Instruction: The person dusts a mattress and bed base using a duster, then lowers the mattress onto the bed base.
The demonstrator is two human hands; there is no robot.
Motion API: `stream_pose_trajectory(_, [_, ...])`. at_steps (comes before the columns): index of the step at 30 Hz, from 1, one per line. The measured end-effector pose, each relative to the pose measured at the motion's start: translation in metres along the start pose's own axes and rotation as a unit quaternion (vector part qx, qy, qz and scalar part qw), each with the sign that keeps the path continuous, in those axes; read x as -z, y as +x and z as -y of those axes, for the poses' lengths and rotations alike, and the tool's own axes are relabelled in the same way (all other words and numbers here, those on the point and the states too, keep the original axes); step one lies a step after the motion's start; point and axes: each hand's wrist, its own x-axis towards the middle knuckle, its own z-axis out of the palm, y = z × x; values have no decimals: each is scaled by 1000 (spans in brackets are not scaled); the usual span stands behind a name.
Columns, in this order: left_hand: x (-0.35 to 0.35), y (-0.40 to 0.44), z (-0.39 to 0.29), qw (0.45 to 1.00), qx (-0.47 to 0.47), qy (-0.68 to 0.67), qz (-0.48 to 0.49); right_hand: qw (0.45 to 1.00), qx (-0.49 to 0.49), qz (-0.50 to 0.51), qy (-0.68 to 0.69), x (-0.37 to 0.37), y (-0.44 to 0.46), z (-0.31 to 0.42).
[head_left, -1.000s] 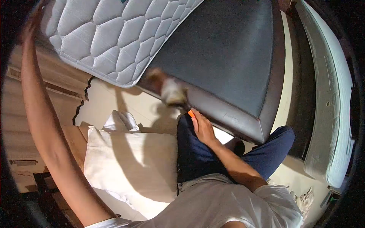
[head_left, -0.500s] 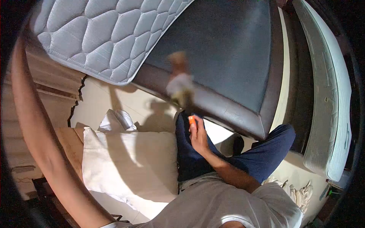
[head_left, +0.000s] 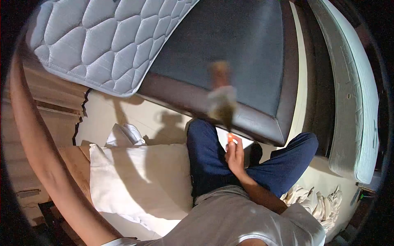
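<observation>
My right hand [head_left: 235, 159] is closed round the orange handle end of a duster [head_left: 222, 94], above my crossed legs. The duster's fluffy head points away from me, blurred by motion, in bands of dark, yellowish, white and brown. It is over the dark leather-edged bed base [head_left: 259, 123]; whether it touches cannot be told. My left arm [head_left: 51, 172] stretches up along the left side, toward the corner of a quilted white mattress [head_left: 111, 45]. The left hand itself is lost in the dark edge of the view.
A white pillow [head_left: 164, 176] lies at my left, with crumpled white cloth [head_left: 125, 135] beyond it. Another mattress [head_left: 355, 102] stands on edge at the right. Bunched cream cloth [head_left: 318, 205] is on the floor [head_left: 123, 108] at the lower right. Brown curtain-like fabric [head_left: 57, 94] hangs at the left.
My right hand and the duster have moved to the right and a little nearer to me. The view has shifted slightly; the left arm stays raised.
</observation>
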Motion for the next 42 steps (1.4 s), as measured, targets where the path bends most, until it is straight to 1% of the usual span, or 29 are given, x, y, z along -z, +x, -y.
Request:
stream_pose_trajectory(2, [-10, 1, 8, 999, 28, 47, 6, 999, -10, -33, -18, 9, -4, -7])
stream_pose_trajectory(4, [-27, -1, 22, 994, 44, 96, 13, 987, 73, 44, -135, 33, -4, -7])
stream_pose_trajectory(6, [-60, -5, 44, 984, 57, 168, 6, 984, 74, -15, -159, 50, -14, 10])
stream_pose_trajectory(7, [-91, -14, 62, 968, 74, 240, 6, 994, 60, -46, -74, 50, -20, 20])
stream_pose_trajectory(8, [-181, -43, 124, 864, 107, 491, 31, 994, 60, -46, -79, 56, -25, 17])
stream_pose_trajectory(9, [-143, -18, 82, 889, 193, 409, 74, 998, -9, -55, -28, 63, -32, 9])
stream_pose_trajectory(10, [-179, 4, 109, 863, 224, 412, 190, 995, -77, -65, 25, 71, -38, -2])
stream_pose_trajectory(11, [-214, 24, 135, 825, 246, 404, 311, 993, -20, -50, -101, 83, -40, -23])
stream_pose_trajectory(12, [-247, 45, 158, 781, 259, 383, 420, 993, -20, -51, -101, 83, -42, -19])
stream_pose_trajectory(13, [-181, 32, 111, 884, 242, 296, 270, 994, -22, -84, -72, 81, -45, -9])
stream_pose_trajectory(14, [-101, 22, 50, 962, 175, 172, 117, 992, -22, -118, -43, 80, -47, -4])
stream_pose_trajectory(15, [-19, 13, -13, 994, 76, 77, 4, 985, -33, -159, 55, 81, -46, -19])
stream_pose_trajectory(16, [-24, 13, -9, 994, 77, 75, 3, 985, -33, -161, 56, 84, -47, -35])
stream_pose_trajectory(18, [-37, 11, 7, 995, -10, 35, -88, 981, -23, -185, 50, 94, -46, -59])
stream_pose_trajectory(19, [-30, 13, 0, 995, -8, 34, -88, 977, -50, -189, 85, 88, -50, -29])
stream_pose_trajectory(21, [-13, 13, -10, 999, 22, 41, -23, 969, -53, -213, 110, 92, -43, -28])
stream_pose_trajectory(22, [-14, 11, -10, 999, 23, 40, -19, 961, -55, -235, 135, 96, -43, -30])
stream_pose_trajectory(23, [-17, 11, -9, 998, 20, 46, -31, 973, -49, -196, 109, 105, -41, -51])
stream_pose_trajectory(24, [-23, 13, -4, 997, 17, 54, -45, 973, -48, -196, 109, 106, -41, -48])
stream_pose_trajectory(26, [-126, -5, 69, 953, 155, 259, -10, 994, -26, -90, -59, 107, -39, -37])
stream_pose_trajectory(27, [-175, -14, 103, 909, 217, 355, 29, 994, -24, -89, -59, 107, -32, -40])
stream_pose_trajectory(29, [-62, 8, 20, 981, 123, 151, 13, 986, -1, -167, -17, 105, -11, -57])
stream_pose_trajectory(30, [-2, 21, -25, 996, 78, 46, 20, 979, 8, -206, 6, 103, -4, -60])
stream_pose_trajectory(31, [11, 23, -36, 997, 62, 35, 12, 983, -12, -177, 51, 92, -5, -35])
stream_pose_trajectory(32, [6, 22, -29, 997, 63, 52, 8, 983, -10, -175, 54, 91, -6, -25])
stream_pose_trajectory(35, [-1, 22, -22, 996, 65, 69, 8, 989, 67, -95, -90, 87, -16, -9])
stream_pose_trajectory(36, [-2, 22, -21, 995, 68, 71, 11, 989, 67, -95, -90, 86, -18, -4])
stream_pose_trajectory(38, [-4, 23, -22, 995, 74, 72, 12, 964, 108, -9, -243, 88, -22, 3])
stream_pose_trajectory(42, [-10, 22, -23, 993, 91, 75, 23, 946, 86, -67, -304, 100, -27, 7])
